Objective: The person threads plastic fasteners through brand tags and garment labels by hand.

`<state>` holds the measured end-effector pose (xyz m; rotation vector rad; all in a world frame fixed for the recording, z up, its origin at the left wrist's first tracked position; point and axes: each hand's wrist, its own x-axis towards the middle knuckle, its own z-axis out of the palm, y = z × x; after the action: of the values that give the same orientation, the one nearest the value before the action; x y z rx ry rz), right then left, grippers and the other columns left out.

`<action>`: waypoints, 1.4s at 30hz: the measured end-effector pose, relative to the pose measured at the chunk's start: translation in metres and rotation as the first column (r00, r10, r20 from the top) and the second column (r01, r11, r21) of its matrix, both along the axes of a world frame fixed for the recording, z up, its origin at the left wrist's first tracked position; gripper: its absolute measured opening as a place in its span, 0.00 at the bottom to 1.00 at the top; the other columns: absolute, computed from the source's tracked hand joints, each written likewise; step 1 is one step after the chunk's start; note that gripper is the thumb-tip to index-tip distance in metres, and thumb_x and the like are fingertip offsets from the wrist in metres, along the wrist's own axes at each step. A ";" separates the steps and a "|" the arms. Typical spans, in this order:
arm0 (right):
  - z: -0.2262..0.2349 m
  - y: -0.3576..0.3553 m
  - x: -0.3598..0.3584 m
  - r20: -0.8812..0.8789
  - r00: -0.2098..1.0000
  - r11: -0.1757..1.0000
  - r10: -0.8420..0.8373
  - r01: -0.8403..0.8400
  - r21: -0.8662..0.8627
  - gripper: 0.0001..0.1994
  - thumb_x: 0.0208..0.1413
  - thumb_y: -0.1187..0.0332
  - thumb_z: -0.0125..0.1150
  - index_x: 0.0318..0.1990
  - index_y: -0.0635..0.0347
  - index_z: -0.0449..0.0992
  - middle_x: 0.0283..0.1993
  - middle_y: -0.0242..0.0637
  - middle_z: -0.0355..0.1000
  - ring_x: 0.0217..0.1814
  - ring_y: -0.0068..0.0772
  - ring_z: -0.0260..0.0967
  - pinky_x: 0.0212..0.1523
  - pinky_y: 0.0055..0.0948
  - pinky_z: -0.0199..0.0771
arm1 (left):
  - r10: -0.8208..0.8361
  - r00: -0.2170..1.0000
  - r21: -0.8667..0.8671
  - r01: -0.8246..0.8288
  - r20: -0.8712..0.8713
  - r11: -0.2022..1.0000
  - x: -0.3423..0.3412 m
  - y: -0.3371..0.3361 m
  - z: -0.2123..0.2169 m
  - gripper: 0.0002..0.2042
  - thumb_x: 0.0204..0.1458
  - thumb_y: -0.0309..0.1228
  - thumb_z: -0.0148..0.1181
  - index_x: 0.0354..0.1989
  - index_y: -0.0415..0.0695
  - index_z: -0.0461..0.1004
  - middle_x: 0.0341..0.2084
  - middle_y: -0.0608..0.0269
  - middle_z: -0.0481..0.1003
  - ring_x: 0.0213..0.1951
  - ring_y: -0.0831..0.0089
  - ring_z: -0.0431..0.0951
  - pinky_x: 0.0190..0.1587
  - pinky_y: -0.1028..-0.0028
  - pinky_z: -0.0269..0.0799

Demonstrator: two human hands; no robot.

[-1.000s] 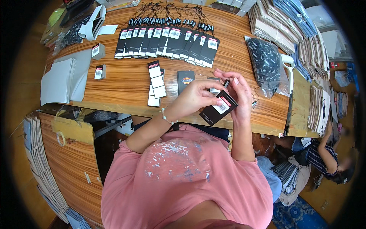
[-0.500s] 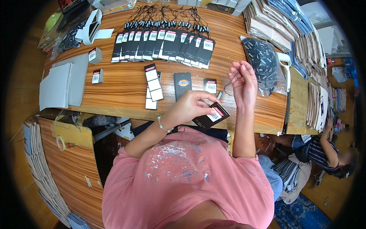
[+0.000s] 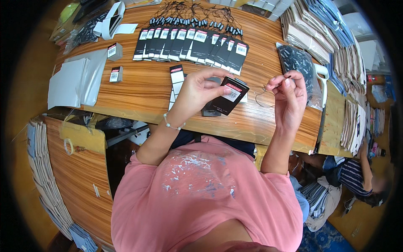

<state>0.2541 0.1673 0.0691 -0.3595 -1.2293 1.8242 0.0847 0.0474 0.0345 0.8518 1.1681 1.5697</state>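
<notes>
My left hand (image 3: 195, 90) pinches a black hang tag (image 3: 226, 106) with a white barcode sticker and red band, held tilted above the table's front. My right hand (image 3: 290, 98) has thumb and fingertips closed on a thin black string (image 3: 263, 104), which loops down in the gap between the hands. Partly covered by my left hand and the tag lie a dark hang tag pile (image 3: 210, 112) and a black-and-white label strip (image 3: 176, 75). Farther back, several finished-looking black hang tags (image 3: 196, 52) overlap in a row, their strings fanned out behind them.
Two small sticker stacks (image 3: 115, 74) stand at left, beside white sheets (image 3: 67, 86). A clear bag of black strings (image 3: 296, 61) and a white-handled tool (image 3: 323, 77) sit at right. Folded garments (image 3: 308, 33) are piled behind. Another person in a striped top (image 3: 354, 174) is at far right.
My left hand has raised the hang tag away from me. My right hand has shifted right and slightly nearer, with the string still in its fingertips. The whole view has shifted a little.
</notes>
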 end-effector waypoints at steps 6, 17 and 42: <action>0.006 -0.023 -0.007 0.167 0.986 0.987 -0.005 -0.022 0.158 0.04 0.45 0.83 0.54 0.31 0.68 0.70 0.30 0.42 0.71 0.29 0.27 0.69 0.31 0.21 0.70 | 0.177 0.956 0.163 -0.141 -0.232 0.976 -0.005 -0.001 0.006 0.13 0.41 0.16 0.56 0.38 0.35 0.69 0.42 0.56 0.69 0.38 0.72 0.73 0.39 0.79 0.73; -0.002 -0.043 -0.037 0.369 0.913 0.919 -0.174 0.016 0.394 0.07 0.45 0.81 0.56 0.33 0.67 0.66 0.28 0.33 0.69 0.28 0.16 0.66 0.28 0.14 0.64 | 0.382 0.876 0.237 -0.321 -0.293 0.917 0.011 -0.005 0.023 0.11 0.41 0.16 0.57 0.36 0.35 0.70 0.33 0.61 0.71 0.35 0.77 0.73 0.36 0.82 0.70; -0.008 -0.050 -0.041 0.290 0.857 0.694 -0.426 0.104 0.713 0.08 0.46 0.82 0.52 0.33 0.64 0.61 0.23 0.32 0.64 0.23 0.17 0.62 0.24 0.15 0.62 | 0.456 0.661 0.376 -0.273 -0.595 0.886 0.018 -0.008 0.027 0.09 0.39 0.17 0.59 0.32 0.37 0.74 0.28 0.61 0.74 0.30 0.78 0.74 0.30 0.83 0.70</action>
<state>0.2132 0.1172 0.0614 -0.5117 -1.9447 0.9402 0.1022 0.0395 0.0616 1.5216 1.7667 1.8291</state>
